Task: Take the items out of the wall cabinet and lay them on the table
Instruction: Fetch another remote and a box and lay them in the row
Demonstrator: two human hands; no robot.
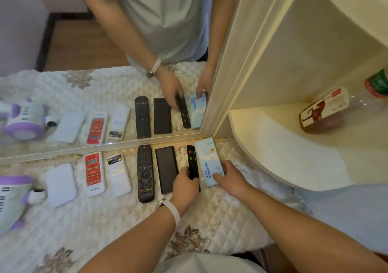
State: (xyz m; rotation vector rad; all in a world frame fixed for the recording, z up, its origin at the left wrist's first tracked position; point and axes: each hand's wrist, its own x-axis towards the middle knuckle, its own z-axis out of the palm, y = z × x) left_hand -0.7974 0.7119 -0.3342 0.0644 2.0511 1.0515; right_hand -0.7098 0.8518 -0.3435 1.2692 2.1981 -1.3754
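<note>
A light blue box (207,159) lies flat on the table (126,220), at the right end of a row of things, close to the mirror (84,41). The right hand (231,176) grips its near end, with the fingers curled round the edge. Just left of the box, touching it or nearly so, lies a slim black remote (191,159). The left hand (185,181) holds the near part of this remote with bent fingers. A white watch band (172,209) is on that wrist.

Going left along the row, there is a flat black block (165,167), a big black remote (144,172), a white remote (117,174) with a sticker, a red and white remote (94,173) and a flat white case (60,183). A purple and white toy (10,197) sits at the far left.

On the right, the open cabinet (273,142) has a bottle (327,108) lying on its side on the shelf, well apart from both hands.
</note>
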